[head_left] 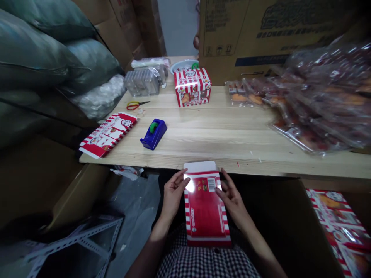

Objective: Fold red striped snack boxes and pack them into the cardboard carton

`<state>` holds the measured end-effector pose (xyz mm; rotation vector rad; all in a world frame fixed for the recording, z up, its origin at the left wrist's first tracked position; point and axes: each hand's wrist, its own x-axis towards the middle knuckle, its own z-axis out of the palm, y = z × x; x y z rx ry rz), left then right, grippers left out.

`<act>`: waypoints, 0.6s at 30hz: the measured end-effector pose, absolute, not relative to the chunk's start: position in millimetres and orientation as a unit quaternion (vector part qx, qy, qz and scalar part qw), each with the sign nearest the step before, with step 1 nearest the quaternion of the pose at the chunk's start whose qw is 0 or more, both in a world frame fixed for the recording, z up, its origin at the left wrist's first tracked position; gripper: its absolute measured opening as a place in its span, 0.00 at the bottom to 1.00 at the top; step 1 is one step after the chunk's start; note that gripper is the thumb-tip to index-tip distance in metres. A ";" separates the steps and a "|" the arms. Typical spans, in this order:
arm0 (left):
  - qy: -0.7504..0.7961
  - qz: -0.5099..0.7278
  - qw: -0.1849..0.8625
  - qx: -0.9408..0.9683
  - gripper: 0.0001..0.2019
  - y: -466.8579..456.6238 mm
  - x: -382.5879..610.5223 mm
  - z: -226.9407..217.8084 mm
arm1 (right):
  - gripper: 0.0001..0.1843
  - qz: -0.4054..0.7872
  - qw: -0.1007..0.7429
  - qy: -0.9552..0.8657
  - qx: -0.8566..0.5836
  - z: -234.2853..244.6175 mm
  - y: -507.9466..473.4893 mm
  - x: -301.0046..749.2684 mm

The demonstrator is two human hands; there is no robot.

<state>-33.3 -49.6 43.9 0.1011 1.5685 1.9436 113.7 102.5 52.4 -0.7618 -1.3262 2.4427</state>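
Observation:
A flat, unfolded red-and-white striped carton (205,208) lies over my lap, below the front edge of the wooden table (220,135). My left hand (174,191) grips its left edge near the top, fingers curled onto it. My right hand (232,197) holds the right edge beside the barcode. An assembled striped box (193,87) stands at the back of the table. More flat cartons (108,134) lie stacked at the table's left end.
A blue tape dispenser (154,133) and red-handled scissors (136,104) sit left of centre. Clear plastic trays (143,82) are behind them. Bagged snack packs (315,100) pile up on the right, before a big cardboard box (261,34). Printed cartons (342,227) lie lower right.

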 end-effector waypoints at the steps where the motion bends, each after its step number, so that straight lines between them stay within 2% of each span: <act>1: 0.596 0.736 0.319 0.043 0.23 -49.4 -34.1 44.2 | 0.36 0.823 0.161 -0.481 -0.256 54.9 104.4 111.1; 4: 0.598 0.729 0.327 0.065 0.20 -46.5 -40.4 52.5 | 0.27 0.799 0.190 -0.518 -0.238 63.1 113.2 100.5; 11: 0.629 0.686 0.345 0.123 0.15 -51.0 -54.1 69.9 | 0.10 0.790 0.162 -0.541 -0.239 64.3 128.7 91.8; 15: 0.657 0.645 0.354 0.165 0.12 -56.7 -61.5 64.2 | 0.12 0.780 0.120 -0.561 -0.248 57.0 131.9 91.0; 18: 0.663 0.634 0.341 0.204 0.12 -53.5 -73.7 57.8 | 0.13 0.772 0.132 -0.560 -0.270 49.9 134.4 82.1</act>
